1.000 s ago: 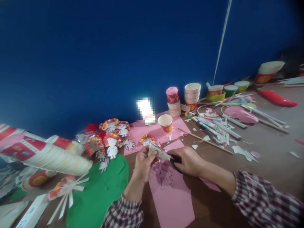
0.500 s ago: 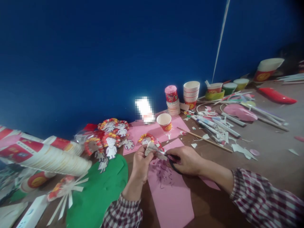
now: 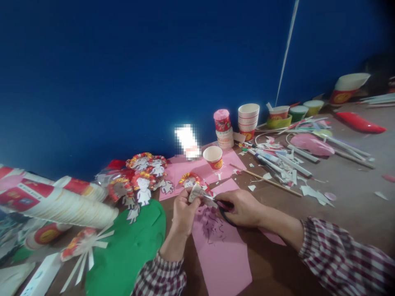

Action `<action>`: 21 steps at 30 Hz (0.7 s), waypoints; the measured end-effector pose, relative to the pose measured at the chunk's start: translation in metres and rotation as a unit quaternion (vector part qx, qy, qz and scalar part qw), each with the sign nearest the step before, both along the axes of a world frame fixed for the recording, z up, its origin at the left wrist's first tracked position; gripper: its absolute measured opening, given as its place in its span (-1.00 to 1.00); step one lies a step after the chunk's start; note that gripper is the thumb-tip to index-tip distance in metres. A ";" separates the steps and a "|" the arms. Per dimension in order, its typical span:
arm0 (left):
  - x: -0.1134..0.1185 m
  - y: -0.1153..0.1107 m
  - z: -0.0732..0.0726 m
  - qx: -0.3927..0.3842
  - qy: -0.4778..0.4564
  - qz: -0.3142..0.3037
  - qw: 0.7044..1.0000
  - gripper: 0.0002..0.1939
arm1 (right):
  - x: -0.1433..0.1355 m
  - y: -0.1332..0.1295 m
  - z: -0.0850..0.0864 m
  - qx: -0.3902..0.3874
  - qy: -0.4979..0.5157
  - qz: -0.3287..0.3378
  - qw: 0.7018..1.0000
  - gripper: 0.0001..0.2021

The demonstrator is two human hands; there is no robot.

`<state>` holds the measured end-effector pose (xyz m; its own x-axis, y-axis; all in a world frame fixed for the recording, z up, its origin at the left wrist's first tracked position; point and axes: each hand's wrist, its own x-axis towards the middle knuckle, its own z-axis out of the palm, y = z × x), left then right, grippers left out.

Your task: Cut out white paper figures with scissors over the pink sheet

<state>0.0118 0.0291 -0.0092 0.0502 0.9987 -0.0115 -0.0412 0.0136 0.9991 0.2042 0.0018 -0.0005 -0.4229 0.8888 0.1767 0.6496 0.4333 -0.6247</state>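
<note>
My left hand (image 3: 184, 211) pinches a small piece of white paper (image 3: 195, 193) with dark lines on it. In my right hand (image 3: 245, 206) is a pair of scissors (image 3: 228, 210) with black handles, and its blades reach to the paper's right side. Under both hands lies a pink paper sheet (image 3: 224, 259), where thin dark clippings (image 3: 212, 224) are scattered. A ring-shaped red and yellow decoration (image 3: 189, 179) lies just beyond my left fingers. Past it, a single paper cup (image 3: 212, 158) stands upright.
On the left are a green sheet (image 3: 129, 250), several white cutout figures (image 3: 143, 193) and a lying stack of paper cups (image 3: 77, 205). Markers (image 3: 271, 164), a thin wooden stick (image 3: 265, 179) and paper scraps spread to the right. More stacked cups (image 3: 248, 119) stand by the blue wall (image 3: 123, 74).
Almost nothing differs; the view has shifted very slightly. Both hands keep their place, with the scissors still at the paper piece.
</note>
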 end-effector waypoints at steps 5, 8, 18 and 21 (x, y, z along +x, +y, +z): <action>0.000 -0.001 -0.001 -0.003 0.002 0.002 1.000 -0.80 | 0.001 0.001 -0.002 -0.004 -0.004 -0.001 1.000 -0.94; 0.000 -0.001 -0.002 -0.010 -0.005 0.000 1.000 -0.78 | 0.001 0.001 -0.002 0.000 -0.003 -0.004 1.000 -0.94; -0.001 0.000 -0.001 -0.020 -0.020 0.001 1.000 -0.78 | -0.001 0.001 -0.001 0.013 0.008 -0.002 1.000 -0.93; 0.000 -0.001 0.001 -0.022 -0.021 0.005 1.000 -0.78 | -0.001 0.000 -0.001 0.019 0.005 -0.002 1.000 -0.92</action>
<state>0.0113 0.0282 -0.0085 0.0413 0.9977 -0.0541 -0.0839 0.0574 0.9948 0.2029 0.0022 -0.0011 -0.4171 0.8831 0.2147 0.6454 0.4541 -0.6142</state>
